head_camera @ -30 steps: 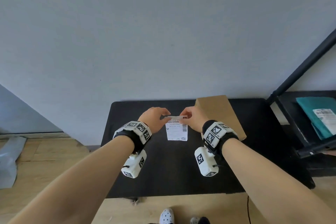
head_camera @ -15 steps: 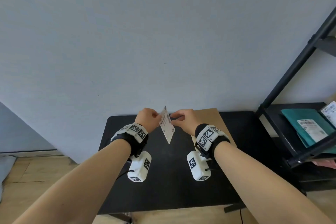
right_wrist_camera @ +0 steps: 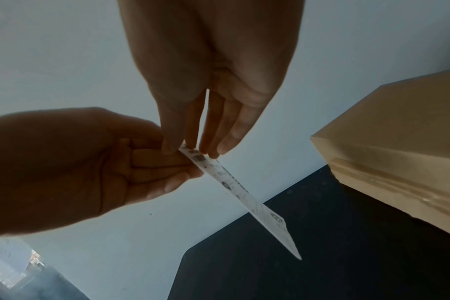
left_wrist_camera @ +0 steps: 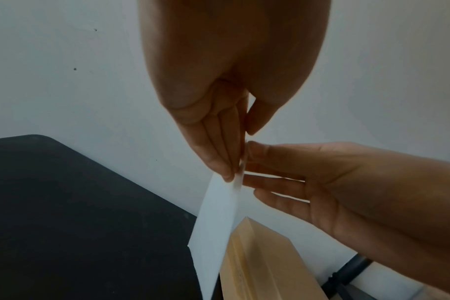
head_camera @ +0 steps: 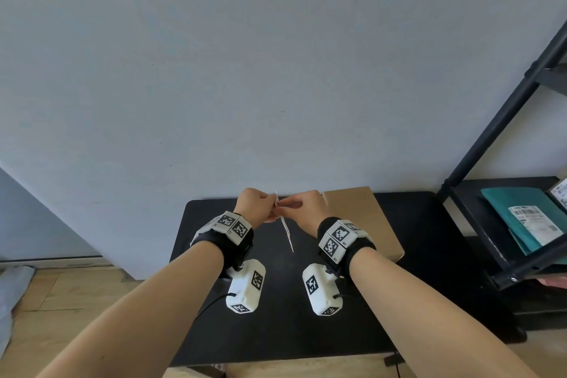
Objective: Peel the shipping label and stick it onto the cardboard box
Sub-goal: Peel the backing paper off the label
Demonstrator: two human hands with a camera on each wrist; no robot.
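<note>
Two hands (head_camera: 257,204) (head_camera: 306,209), one shipping label (head_camera: 287,232), one cardboard box (head_camera: 365,218), one table (head_camera: 306,337).

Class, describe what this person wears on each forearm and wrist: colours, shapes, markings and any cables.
Both forearms are bare, with no sleeves. Each wrist carries a black strap topped by white blocks printed with black square-pattern markers. A white boxy camera unit, also marked, hangs under each wrist. A thin black cable leaves the left unit.

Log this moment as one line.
stage: peeling | left hand: pinches shipping label | right hand: pinches label top | cardboard box: unlabelled, on table
</note>
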